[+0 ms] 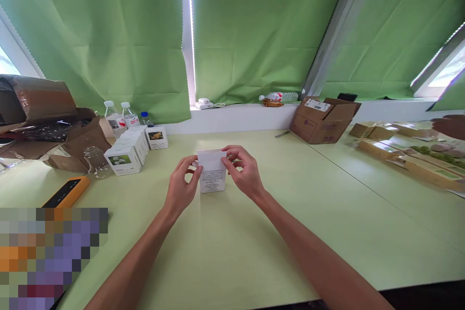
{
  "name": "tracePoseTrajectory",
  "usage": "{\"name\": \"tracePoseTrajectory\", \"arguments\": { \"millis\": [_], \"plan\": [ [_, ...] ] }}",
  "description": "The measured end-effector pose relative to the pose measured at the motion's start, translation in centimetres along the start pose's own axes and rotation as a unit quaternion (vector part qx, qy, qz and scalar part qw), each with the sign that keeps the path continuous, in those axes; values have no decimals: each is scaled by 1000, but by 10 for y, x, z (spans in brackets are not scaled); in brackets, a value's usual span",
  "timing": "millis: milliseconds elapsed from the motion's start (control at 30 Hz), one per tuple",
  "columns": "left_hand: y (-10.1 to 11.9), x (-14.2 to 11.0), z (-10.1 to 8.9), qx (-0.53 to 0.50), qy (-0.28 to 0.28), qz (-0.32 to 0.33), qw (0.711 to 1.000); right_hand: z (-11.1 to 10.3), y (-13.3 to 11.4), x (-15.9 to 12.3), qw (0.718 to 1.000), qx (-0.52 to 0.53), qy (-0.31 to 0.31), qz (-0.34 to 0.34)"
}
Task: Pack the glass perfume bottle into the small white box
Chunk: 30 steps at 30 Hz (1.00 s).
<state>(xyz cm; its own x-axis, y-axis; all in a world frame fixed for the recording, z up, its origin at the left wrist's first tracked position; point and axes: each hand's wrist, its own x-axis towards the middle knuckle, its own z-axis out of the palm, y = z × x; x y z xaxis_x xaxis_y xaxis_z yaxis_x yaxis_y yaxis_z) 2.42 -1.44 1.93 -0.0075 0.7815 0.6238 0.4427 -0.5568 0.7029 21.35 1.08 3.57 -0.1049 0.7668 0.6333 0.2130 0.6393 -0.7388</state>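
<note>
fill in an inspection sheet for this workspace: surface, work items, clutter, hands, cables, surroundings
Surface: pale green table, a seam across its right part.
Work items: white box, upright, small print facing the camera.
Clutter: picture boxes, left carton, an orange item and bottles at left; right carton at right.
Hands: left hand and right hand hold the white box near its top, one each side.
Cables: white cord on the sill.
Surroundings: green blinds behind the sill.

Central carton (212, 173): white, rows of dark print. Tabletop (225, 242): pale green. Window blind (269, 24): plain green. Cardboard box (314, 125): brown, white barcode label (317, 105). Bottle cap (144, 114): blue. Elongated case (77, 193): orange, black-faced.
</note>
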Motion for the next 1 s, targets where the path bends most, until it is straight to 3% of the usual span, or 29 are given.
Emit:
{"name": "tracePoseTrajectory", "arguments": {
  "millis": [1000],
  "plan": [
    [0,-1,0,3,-5,16,1000,-1,3,0,1000,0,-6,10]
  ]
}}
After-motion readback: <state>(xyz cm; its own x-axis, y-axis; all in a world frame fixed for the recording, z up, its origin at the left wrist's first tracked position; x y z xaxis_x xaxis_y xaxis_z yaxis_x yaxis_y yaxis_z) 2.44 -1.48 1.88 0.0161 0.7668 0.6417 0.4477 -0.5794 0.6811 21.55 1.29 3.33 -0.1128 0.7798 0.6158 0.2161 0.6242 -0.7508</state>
